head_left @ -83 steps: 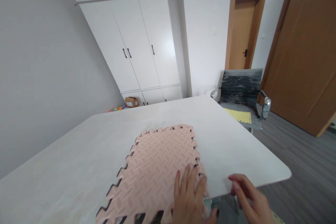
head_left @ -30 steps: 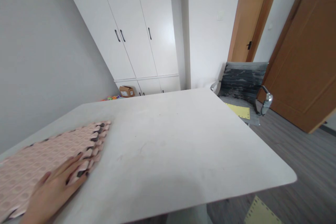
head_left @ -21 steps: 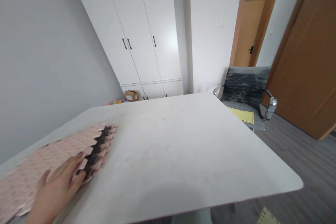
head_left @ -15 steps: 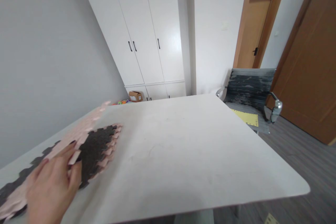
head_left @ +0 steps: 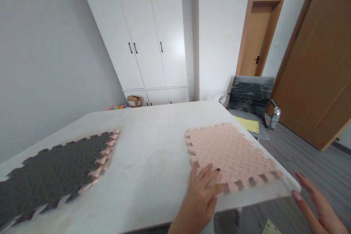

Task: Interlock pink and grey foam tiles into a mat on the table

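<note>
A pink foam mat tile (head_left: pixel 227 150) with jigsaw edges lies flat on the right side of the white table (head_left: pixel 148 186). On its near left corner rests my left hand (head_left: pixel 201 190), fingers spread over the surface. My right hand (head_left: pixel 319 206) is open beside the table's near right corner, apart from the tile, its thumb and forefinger spread. To the left is a stack of foam tiles (head_left: pixel 60 168), dark grey on top, with pink layers showing along its toothed edge.
A worn office chair (head_left: pixel 249 97) with a yellow sheet (head_left: pixel 248 124) on its seat stands past the table's right edge. Another yellow piece (head_left: pixel 271 227) is on the floor. A white wardrobe (head_left: pixel 161 65) and a cardboard box (head_left: pixel 134 101) are at the back.
The pink tile, lifted over the stack by my left hand before, now lies on the table's right side. My left hand moved right with it, and my right hand came into view.
</note>
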